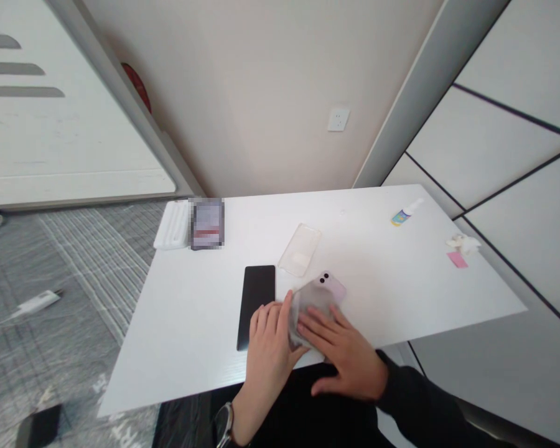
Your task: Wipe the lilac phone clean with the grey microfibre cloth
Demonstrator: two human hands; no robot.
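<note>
A pale pink phone with two dark lenses lies back up near the table's front edge, mostly covered by a thin grey cloth. Along its left and lower edges, my left hand is closed on the phone, thumb low and index finger up the side. My right hand rests on the cloth with stretched fingers and the thumb apart, pressing it against the phone's back. Left of them lies a black, flat phone-like slab, partly behind my left hand. A clear phone case lies just beyond.
On the white table stand a white ridged tray and a blurred-out item at back left. A small spray bottle lies at back right, near a crumpled white wad and a pink slip. A wall rises behind.
</note>
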